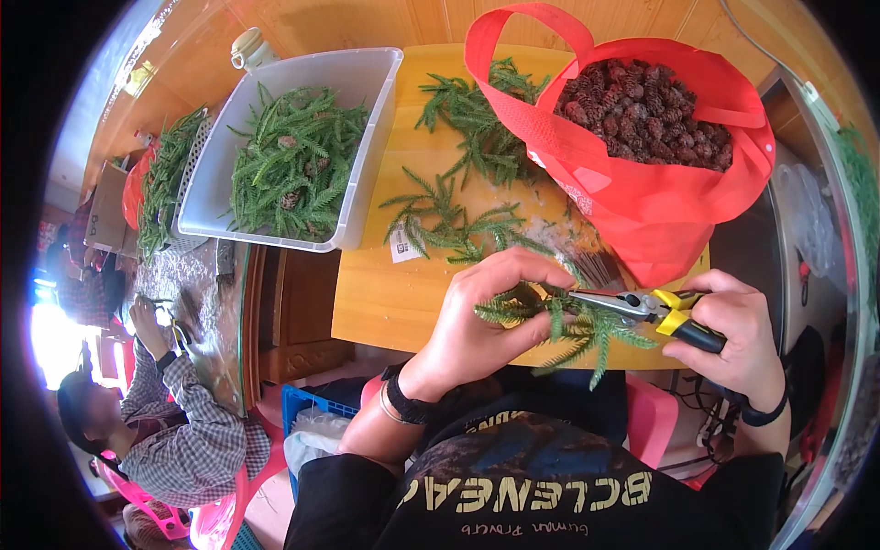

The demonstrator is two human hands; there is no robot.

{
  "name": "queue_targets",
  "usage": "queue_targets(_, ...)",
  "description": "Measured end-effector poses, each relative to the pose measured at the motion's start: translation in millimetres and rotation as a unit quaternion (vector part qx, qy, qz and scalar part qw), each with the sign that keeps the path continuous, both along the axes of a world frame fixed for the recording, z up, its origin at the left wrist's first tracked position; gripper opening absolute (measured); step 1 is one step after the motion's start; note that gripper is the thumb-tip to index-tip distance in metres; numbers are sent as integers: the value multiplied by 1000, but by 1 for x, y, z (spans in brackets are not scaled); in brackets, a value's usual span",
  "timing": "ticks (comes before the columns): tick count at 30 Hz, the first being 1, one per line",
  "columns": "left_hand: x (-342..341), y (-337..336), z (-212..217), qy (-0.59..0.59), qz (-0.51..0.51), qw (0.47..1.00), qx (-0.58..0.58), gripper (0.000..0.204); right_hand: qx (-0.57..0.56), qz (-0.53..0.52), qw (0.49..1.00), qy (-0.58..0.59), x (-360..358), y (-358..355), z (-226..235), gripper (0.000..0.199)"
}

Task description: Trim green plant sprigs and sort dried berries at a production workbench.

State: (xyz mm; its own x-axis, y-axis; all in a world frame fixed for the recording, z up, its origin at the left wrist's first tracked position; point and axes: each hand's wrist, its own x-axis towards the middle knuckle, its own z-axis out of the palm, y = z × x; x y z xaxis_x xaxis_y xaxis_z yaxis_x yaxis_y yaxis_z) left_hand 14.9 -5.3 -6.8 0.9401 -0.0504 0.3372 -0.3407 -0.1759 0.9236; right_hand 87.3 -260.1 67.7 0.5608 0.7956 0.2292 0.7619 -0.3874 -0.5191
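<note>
My left hand (466, 319) is closed around a green artificial pine sprig (596, 337), whose needled branches spread out to both sides of my fingers. Long-nose pliers (680, 321) with yellow and black handles are gripped in my right hand (741, 328). Their metal jaws point left and reach the sprig beside my left fingertips. What exactly lies between the jaws is too small to tell. Loose pine sprigs (454, 220) lie on the yellow table (367, 302) beyond my hands. A bunch of thin wire-like stems (594, 268) rests just past the plier tips.
At the right, a red fabric bag (655, 225) stands full of brown pine cones (632, 105). A translucent plastic tub (383, 119) at the left holds finished-looking sprigs with cones. Further left, another person (197, 440) in a checked shirt works at a separate table (215, 335).
</note>
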Motion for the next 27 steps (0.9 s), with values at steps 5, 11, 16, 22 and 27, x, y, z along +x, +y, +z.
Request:
queue_targets(5,1,-2,-2,-31,-2,999,-16,23,-14,5,1000,14,-1,0,4,32)
queue_targets(11,-2,-6,-3,-1,-39,988,-152,16,5,2,1000,3,-3,0,2,35)
queue_targets(16,3,-1,-5,-89,-27,994,-63,16,-3,5,1000,19,-3,-1,4,35)
queue_targets(22,5,-1,-2,-134,20,991,3,16,-33,11,996,85,-1,-6,5,36)
queue_targets(27,5,1,-3,-131,3,991,-17,17,-89,29,986,141,7,-8,14,37)
